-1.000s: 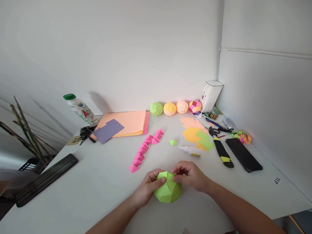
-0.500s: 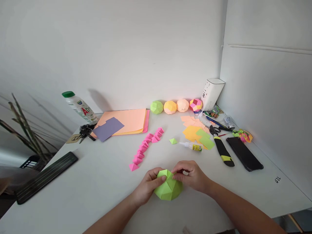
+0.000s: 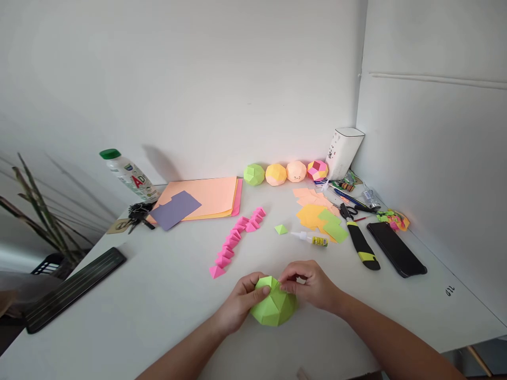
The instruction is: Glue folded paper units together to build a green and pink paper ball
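A light green faceted paper dome [image 3: 274, 309] is held low over the near middle of the white table. My left hand [image 3: 242, 302] grips its left side, thumb on top and the other fingers behind, partly hidden. My right hand [image 3: 308, 284] pinches the dome's upper right edge between thumb and forefinger. Beyond them lies a small green folded paper piece [image 3: 281, 229], beside a glue bottle [image 3: 315, 239] with a clear nozzle. Several pink folded paper pieces [image 3: 233, 239] stand in a slanting row to the left.
Finished paper balls [image 3: 276, 174] line the wall. Cut paper pieces [image 3: 312, 215], scissors [image 3: 348, 211], a box cutter [image 3: 362, 245] and a black phone [image 3: 397, 249] lie at right. Coloured sheets [image 3: 206, 198], keys [image 3: 140, 214], a bottle [image 3: 130, 177] and a long black tray [image 3: 75, 287] are at left.
Both hands keep nearly the same hold on the green dome. The whole view has shifted very slightly; nothing was picked up or put down.
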The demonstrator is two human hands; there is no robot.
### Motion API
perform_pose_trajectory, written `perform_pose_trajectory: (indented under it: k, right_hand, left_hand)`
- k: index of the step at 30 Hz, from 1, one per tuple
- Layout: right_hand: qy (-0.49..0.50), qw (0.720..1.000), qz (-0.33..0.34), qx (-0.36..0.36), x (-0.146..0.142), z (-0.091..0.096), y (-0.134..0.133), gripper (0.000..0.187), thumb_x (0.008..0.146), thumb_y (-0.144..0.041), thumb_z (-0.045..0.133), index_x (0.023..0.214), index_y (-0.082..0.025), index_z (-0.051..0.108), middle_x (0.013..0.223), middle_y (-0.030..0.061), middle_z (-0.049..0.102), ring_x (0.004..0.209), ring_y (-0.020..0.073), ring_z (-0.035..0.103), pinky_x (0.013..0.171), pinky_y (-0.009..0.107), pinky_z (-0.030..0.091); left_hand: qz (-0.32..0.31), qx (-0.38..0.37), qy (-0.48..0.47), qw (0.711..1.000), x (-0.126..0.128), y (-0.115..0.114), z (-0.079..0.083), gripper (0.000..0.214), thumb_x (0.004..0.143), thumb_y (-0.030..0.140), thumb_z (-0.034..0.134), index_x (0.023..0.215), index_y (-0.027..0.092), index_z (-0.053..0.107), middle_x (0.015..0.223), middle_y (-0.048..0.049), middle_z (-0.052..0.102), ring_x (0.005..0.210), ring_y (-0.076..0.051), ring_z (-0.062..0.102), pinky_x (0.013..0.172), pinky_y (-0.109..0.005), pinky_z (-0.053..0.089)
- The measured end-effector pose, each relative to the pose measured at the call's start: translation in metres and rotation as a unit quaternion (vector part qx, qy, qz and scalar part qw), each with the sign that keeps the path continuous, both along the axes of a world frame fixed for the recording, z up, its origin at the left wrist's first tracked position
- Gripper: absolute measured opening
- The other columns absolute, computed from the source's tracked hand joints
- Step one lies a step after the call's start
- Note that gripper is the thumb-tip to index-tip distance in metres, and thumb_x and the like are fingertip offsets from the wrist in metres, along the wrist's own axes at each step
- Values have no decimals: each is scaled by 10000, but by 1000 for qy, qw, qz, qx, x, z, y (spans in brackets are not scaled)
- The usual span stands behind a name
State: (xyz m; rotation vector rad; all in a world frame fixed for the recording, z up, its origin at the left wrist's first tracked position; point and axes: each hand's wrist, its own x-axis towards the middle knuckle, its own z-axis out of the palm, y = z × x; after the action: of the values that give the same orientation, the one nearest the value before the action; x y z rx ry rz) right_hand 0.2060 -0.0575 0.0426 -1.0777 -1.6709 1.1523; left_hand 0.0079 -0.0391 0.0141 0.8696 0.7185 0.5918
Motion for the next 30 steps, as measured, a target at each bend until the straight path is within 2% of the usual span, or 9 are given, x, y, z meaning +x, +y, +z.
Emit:
perform_pose_trajectory:
  k: [7,11,18,30]
  right_hand:
    - [2,1000,11,-12,0,2,-1,160,786,-332,655,741,-182,686,628,6,605,579,127,501,563,262,417]
    - [8,999,21,-43,-1,2,-1,170,779,-340,658,753,-175,690,634,7,608,589,127,502,570,261,414]
    - [29,995,17,-97,-3,-4,-3,143,755,-315,681,797,-178,688,673,1,611,640,128,526,606,259,436]
    - [49,989,22,-137,-4,-5,-4,151,731,-309,709,786,-177,663,687,-6,595,643,117,518,612,252,432]
  left_hand:
    - [-28,-13,28,999,-1,2,0,326,655,432,746,705,137,618,586,25,534,529,-94,444,519,-225,313]
    - [-52,-8,31,998,-2,3,1,335,647,434,746,745,129,646,602,19,528,546,-98,440,531,-231,305]
    - [-74,-2,27,997,-3,5,3,304,643,411,744,709,130,651,596,16,527,548,-101,439,540,-236,302]
    - [-98,13,39,994,-6,5,4,303,646,404,722,769,138,647,626,13,523,580,-110,431,562,-243,292]
